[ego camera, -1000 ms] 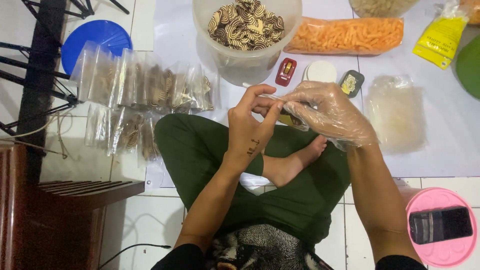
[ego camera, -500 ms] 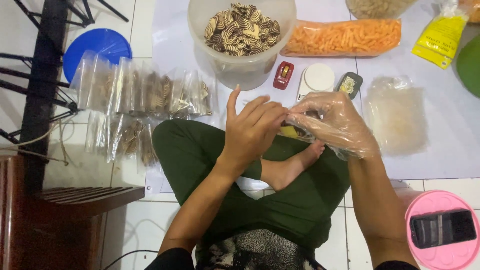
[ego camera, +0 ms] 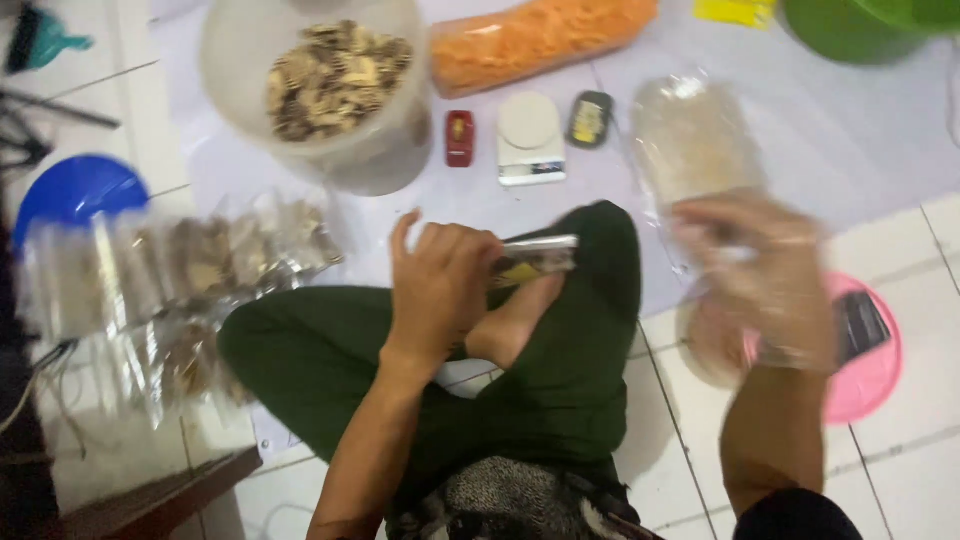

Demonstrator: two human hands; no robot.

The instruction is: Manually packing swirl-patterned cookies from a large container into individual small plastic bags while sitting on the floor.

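A round translucent plastic tub stands on the white sheet spread over the tiled floor, well filled with brown and cream striped biscuits. Just to its right lies a long clear bag of orange snack sticks, and further right a clear plastic bag of pale crumbly snack lies flat. At the left, a row of small clear sealed packets holding brown pieces overlaps a round blue lid.

The left hand is clenched around a small filled clear packet with a shiny sealed end, held just above the person's crossed legs in dark green trousers. The right hand, covered by a thin clear plastic glove and blurred, hangs apart from the packet over the sheet's edge; whether its grip is closed or released cannot be told.

Between tub and knees stand a small red lighter-like object, a white pocket scale and a small dark oval gadget, leaving a narrow strip of bare sheet. A pink round lid carrying a dark phone lies just behind the right hand. A green bowl sits at the top right corner.
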